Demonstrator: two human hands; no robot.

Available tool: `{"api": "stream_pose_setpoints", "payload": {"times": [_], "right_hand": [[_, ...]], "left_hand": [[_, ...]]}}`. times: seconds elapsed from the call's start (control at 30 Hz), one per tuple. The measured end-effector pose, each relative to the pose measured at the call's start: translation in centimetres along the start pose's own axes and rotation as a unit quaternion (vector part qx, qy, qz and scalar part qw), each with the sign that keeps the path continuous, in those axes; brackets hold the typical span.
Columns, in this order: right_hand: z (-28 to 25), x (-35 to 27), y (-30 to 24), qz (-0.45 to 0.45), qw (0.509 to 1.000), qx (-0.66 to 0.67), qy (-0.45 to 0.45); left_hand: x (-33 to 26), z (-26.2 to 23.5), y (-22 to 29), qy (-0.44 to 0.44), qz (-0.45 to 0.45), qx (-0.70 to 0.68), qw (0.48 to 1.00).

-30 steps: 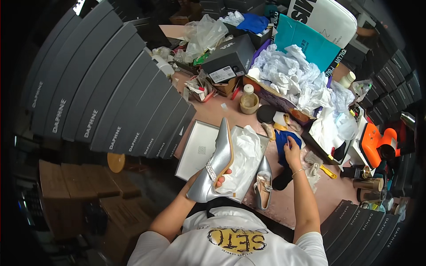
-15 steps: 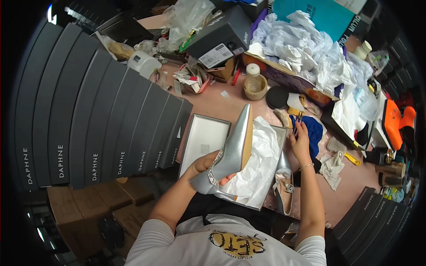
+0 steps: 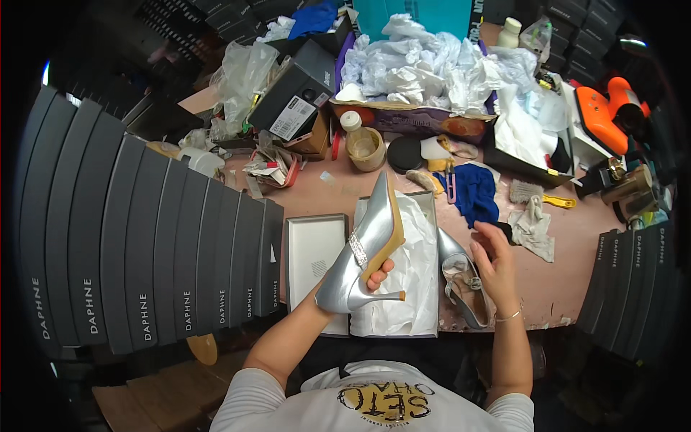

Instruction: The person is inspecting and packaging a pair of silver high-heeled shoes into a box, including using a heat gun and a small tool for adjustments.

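In my left hand is a silver high-heeled pump with a sparkling strap, its toe pointing away from me and its tan sole turned to the right. The fingers wrap round its arch; the rest of that hand is hidden behind the shoe. Below the pump lies an open shoebox lined with white tissue paper. My right hand hovers empty, fingers apart, beside a second silver pump lying on the table. Beyond it, a slim pink tool rests beside a blue cloth.
Grey shoeboxes stand in a long row at left, with more at right. The box lid lies beside the open box. Farther back are a jar, a carton of crumpled paper, a yellow-handled brush and an orange tool.
My right hand has let go of the pink tool and come back toward me. The pump in my left hand has turned, bringing its heel to the right. The whole view has shifted.
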State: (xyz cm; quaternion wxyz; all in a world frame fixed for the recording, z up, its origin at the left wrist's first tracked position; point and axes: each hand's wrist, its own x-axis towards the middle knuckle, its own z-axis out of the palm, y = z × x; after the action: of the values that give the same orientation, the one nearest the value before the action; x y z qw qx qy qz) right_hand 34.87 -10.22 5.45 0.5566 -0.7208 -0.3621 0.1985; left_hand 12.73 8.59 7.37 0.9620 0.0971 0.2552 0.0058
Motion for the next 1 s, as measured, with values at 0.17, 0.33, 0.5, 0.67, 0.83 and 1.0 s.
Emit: {"api": "stream_pose_setpoints", "payload": {"times": [0.17, 0.33, 0.5, 0.67, 0.83, 1.0], "right_hand": [[1.4, -9.0, -4.1, 0.058, 0.989, 0.133, 0.007], [5.6, -17.8, -7.2, 0.090, 0.975, 0.191, -0.070], [6.9, -22.1, -10.5, -0.047, 0.991, 0.055, -0.110], [8.1, -22.1, -19.8, -0.352, 0.914, -0.182, -0.091], [10.6, -19.4, -18.3, -0.350, 0.902, -0.195, -0.163], [5.9, -18.5, -12.2, 0.142, 0.813, 0.550, -0.128]], "left_hand": [[-3.1, -2.2, -3.3, -0.107, 0.026, -0.136, 0.985], [-7.7, -3.5, -7.0, -0.194, 0.049, -0.211, 0.957], [-10.9, -5.0, -10.1, -0.226, 0.090, -0.233, 0.941], [-11.8, -6.5, -12.1, -0.319, 0.184, -0.173, 0.914], [-15.7, -2.3, -14.8, -0.035, 0.290, 0.058, 0.955], [-15.5, -5.8, -12.6, 0.071, 0.423, 0.165, 0.888]]}}
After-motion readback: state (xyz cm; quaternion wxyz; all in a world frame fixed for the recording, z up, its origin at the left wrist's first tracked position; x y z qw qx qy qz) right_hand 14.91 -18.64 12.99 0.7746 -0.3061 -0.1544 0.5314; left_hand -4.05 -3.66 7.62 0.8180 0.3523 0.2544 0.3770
